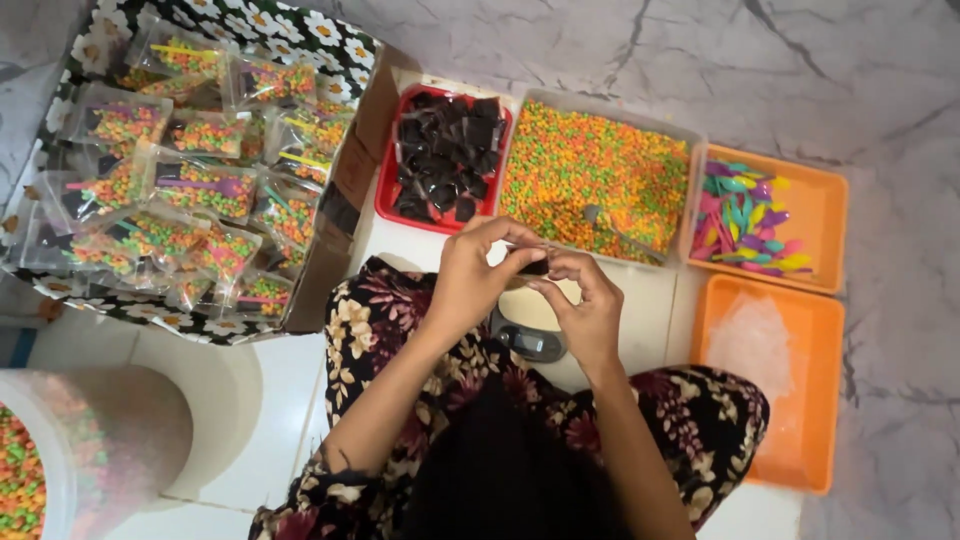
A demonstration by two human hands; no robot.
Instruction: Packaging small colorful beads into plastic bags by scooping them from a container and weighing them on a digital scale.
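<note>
Near the centre of the frame, the left hand [470, 275] and the right hand [590, 305] meet over a small kitchen scale [530, 340]. Together they pinch a small dark packet [535, 266], which seems to sit inside a clear plastic bag; the bag itself is too faint to make out properly. The left fingers curl down on the packet from above, while the right thumb and forefinger close on its other end, so both hands are clamped on the same small thing.

Just above the hands, in the upper middle, sits a red tray [384, 190] filled with more dark packets. To its right, a clear tub [694, 160] holds a heap of orange, green and yellow candy beads, with a scoop [615, 228] half buried in them. Further right, an orange tray [825, 220] carries small plastic spoons in pink, purple, green and yellow. Below it, at the right edge, a second orange tray [815, 440] holds a pile of clear plastic bags.

At the upper left, a cardboard box [345, 215] with a daisy pattern is stacked with filled clear bags [195, 185] of the coloured beads, each with a spoon inside. At the lower left corner stands a large translucent container [120, 425] of the same beads. The person sits on a white tiled floor in a dark floral garment [380, 320].
</note>
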